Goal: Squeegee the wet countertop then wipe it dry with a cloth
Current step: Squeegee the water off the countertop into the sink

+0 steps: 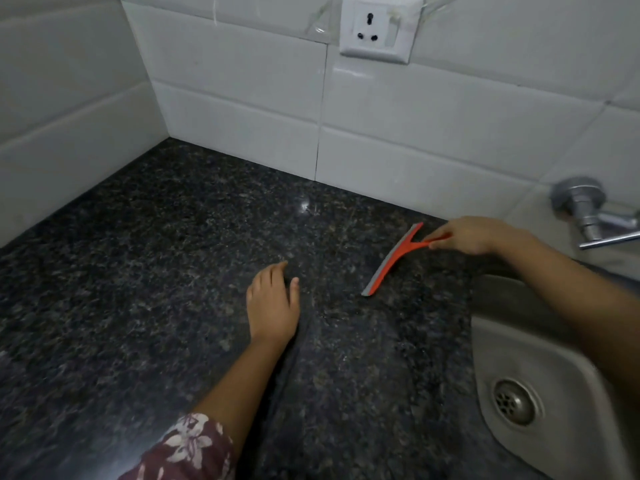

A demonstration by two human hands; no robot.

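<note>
Head view: a floral-print sleeve covers the left forearm. The left hand rests flat on the dark granite desk, grip empty, fingers extended. The right hand has its grip closed on the handle of the orange squeegee, blade on the desk near the steel sink. No legible writing is visible.

There is one orange squeegee, far right on the one dark speckled countertop, and two hands: the left hand near the middle, the right hand far right. One steel sink with one drain sits near right. One tap and one wall socket are on the far wall.
</note>
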